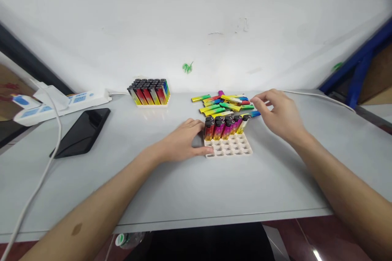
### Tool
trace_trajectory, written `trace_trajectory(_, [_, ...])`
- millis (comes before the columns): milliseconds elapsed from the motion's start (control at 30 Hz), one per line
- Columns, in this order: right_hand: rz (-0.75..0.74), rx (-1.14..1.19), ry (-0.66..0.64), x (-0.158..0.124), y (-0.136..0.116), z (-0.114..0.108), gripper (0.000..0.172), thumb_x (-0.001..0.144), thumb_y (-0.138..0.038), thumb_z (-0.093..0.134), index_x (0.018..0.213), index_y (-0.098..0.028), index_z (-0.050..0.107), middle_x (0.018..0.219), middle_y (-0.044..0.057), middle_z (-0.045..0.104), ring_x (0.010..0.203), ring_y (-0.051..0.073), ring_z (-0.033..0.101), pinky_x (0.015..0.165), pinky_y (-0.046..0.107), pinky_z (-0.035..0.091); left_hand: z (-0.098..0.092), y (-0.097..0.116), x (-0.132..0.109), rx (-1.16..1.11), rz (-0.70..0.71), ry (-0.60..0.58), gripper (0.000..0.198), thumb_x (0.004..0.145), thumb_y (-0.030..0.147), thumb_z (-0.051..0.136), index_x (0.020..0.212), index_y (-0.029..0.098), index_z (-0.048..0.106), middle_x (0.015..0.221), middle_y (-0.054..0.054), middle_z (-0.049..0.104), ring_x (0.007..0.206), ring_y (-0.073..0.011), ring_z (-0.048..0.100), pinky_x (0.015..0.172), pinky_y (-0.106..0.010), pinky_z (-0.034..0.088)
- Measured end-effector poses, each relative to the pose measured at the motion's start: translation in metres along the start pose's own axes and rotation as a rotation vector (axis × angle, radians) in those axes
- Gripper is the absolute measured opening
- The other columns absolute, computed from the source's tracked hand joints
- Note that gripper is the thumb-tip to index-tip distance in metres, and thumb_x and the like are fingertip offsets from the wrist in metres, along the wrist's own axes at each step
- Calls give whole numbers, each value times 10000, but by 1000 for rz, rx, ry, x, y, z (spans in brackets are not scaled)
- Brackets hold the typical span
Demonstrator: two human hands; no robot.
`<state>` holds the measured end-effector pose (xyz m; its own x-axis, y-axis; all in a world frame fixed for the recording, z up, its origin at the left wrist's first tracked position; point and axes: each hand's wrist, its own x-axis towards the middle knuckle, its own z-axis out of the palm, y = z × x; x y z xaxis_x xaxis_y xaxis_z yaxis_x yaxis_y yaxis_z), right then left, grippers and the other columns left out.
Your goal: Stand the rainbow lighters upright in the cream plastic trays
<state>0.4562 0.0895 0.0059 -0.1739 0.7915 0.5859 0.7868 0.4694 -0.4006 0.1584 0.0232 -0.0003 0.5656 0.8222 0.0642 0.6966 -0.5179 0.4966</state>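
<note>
My left hand (180,140) grips the left side of a white tray (232,147) with rows of square holes, the thumb along its near corner and the fingers behind. Several lighters with black tops, red, purple and yellow, stand upright in the tray's back rows; one is a red lighter (209,129). My right hand (280,114) hovers at the right end of a loose pile of lighters (225,106), thumb and forefinger slightly apart. A blue lighter (255,113) lies close to its thumb, and I see nothing held in its fingers.
A full block of upright lighters (150,93) stands at the back left. A black phone (84,132) lies on the left, beside a white power strip (64,106) with a cable (45,175) running forward. The white wall (190,28) closes off the table's back edge.
</note>
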Motion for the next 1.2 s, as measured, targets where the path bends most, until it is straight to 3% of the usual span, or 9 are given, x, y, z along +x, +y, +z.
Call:
trace_trajectory(167, [111, -312, -392, 6, 41, 3, 356, 870, -287, 573, 1173, -178, 727, 1117, 161, 679, 1157, 372, 606, 997, 493, 488, -1, 0, -2, 7, 4, 5, 548, 883, 712, 595, 1056, 193, 566, 1152, -115, 622, 1124, -304, 547, 995, -452, 467])
trace_trajectory(300, [132, -371, -508, 7, 48, 4, 426, 853, -283, 569, 1237, -166, 713, 1130, 159, 691, 1178, 358, 612, 1042, 463, 474, -1, 1, -2, 12, 3, 13, 554, 884, 727, 571, 1052, 199, 571, 1137, -109, 631, 1116, -303, 552, 984, -457, 473])
trace_trajectory(467, [163, -327, -491, 11, 47, 2, 365, 850, -328, 579, 1145, -184, 739, 1128, 135, 708, 1105, 321, 653, 969, 425, 510, 0, -1, -2, 15, 13, 7, 581, 872, 747, 579, 1053, 195, 570, 1140, -117, 632, 1120, -306, 553, 991, -458, 469])
trace_trajectory(700, [351, -80, -522, 13, 45, -11, 279, 757, -461, 736, 933, -244, 736, 1012, 49, 768, 990, 295, 706, 816, 373, 526, -1, 0, -2, 16, 7, 5, 542, 887, 715, 590, 1043, 196, 571, 1151, -109, 629, 1127, -303, 547, 1001, -447, 458])
trace_trajectory(800, [394, 131, -454, 14, 42, -18, 317, 762, -508, 769, 930, -245, 715, 1055, 47, 776, 982, 289, 712, 856, 391, 527, -1, 1, -2, 16, 3, 5, 547, 884, 711, 601, 1061, 194, 571, 1154, -108, 627, 1128, -300, 544, 1002, -442, 457])
trace_trajectory(933, [412, 647, -243, 14, 30, -16, 373, 792, -564, 785, 865, -242, 610, 997, 49, 764, 986, 250, 708, 935, 419, 551, -1, 1, -2, 7, 1, 4, 546, 883, 706, 603, 1068, 193, 575, 1163, -111, 630, 1140, -305, 547, 1000, -442, 458])
trace_trajectory(1033, [523, 927, -166, 12, 15, -9, 372, 822, -549, 776, 904, -271, 543, 780, -19, 674, 699, 187, 672, 689, 368, 590, -1, 1, -2, 0, 0, 14, 551, 876, 728, 594, 1049, 205, 571, 1168, -109, 631, 1137, -308, 551, 996, -451, 464])
trace_trajectory(1100, [606, 984, -156, 10, 7, -3, 310, 863, -510, 745, 935, -281, 549, 675, -58, 556, 505, 125, 523, 479, 270, 469, -1, 1, -2, -6, 2, 18, 557, 869, 742, 591, 1034, 211, 570, 1162, -111, 632, 1135, -312, 553, 988, -457, 471])
trace_trajectory(1200, [703, 1007, -183, 9, 1, 6, 240, 943, -493, 621, 950, -253, 599, 641, -55, 450, 433, 85, 332, 377, 226, 263, -1, 1, -2, -4, 4, 19, 560, 863, 758, 581, 1009, 217, 571, 1145, -110, 634, 1125, -317, 557, 981, -470, 477])
